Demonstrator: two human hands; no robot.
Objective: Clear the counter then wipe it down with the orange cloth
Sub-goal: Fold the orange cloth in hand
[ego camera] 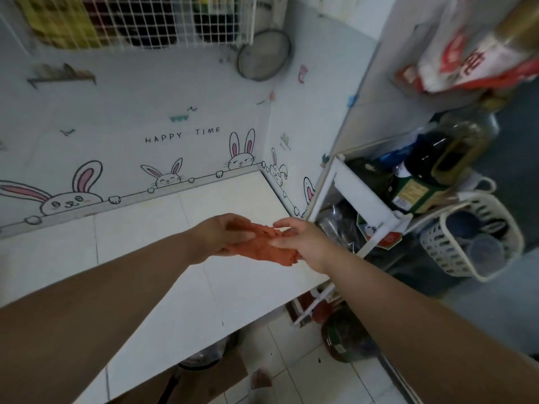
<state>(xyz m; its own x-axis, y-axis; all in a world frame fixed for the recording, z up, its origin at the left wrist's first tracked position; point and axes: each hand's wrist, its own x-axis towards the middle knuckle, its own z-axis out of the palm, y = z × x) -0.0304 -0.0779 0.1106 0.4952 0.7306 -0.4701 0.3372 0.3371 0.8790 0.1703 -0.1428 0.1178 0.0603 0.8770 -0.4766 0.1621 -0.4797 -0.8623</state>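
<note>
Cloth: We hold the orange cloth (264, 243) bunched up between both hands, up in the air above the counter (163, 252), near its right end.
Left hand: Our left hand (224, 233) is partly closed, fingers curled on the cloth's left end.
Right hand: Our right hand (303, 239) pinches the other end, fingers mostly straight.
Why: We think we are folding or spreading it so it wipes well.
Counter: Nothing sits on the white tiles we can see, so wiping comes next.
Writing: The bunny wall sticker (182, 135) says "HAPPY TIME".
Shelf: The bottles (428, 170) beside us have labels too blurry to read.
</note>
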